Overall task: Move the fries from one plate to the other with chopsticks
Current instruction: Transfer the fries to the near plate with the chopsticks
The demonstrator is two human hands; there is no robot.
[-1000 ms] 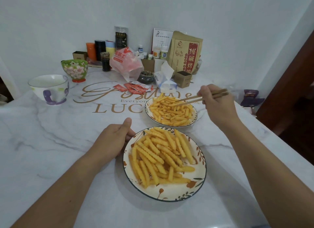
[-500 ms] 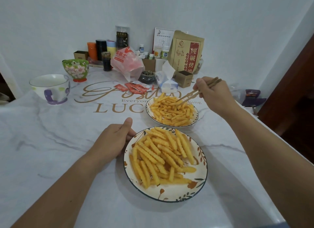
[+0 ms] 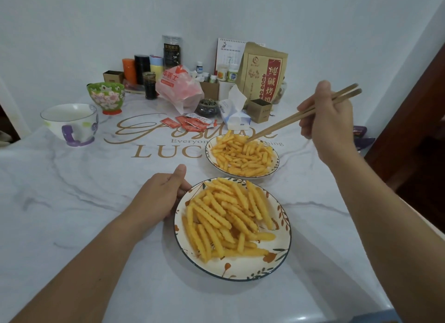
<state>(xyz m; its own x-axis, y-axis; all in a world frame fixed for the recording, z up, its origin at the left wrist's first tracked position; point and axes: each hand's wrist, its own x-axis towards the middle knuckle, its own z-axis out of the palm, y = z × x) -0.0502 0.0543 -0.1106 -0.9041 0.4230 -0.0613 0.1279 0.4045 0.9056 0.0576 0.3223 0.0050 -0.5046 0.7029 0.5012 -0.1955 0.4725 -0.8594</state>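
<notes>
The chopsticks slant down from upper right to lower left, tips in the fries on the far plate. The right hand grips them. If the tips squeeze too softly, a fry could slip off and drop on the table. The left hand holds the near plate by its rim.

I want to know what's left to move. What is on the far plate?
The far plate holds a heap of crinkle-cut fries, with the chopsticks tips dipping into its back edge. Only the rim shows; the heap covers the plate's middle.
</notes>
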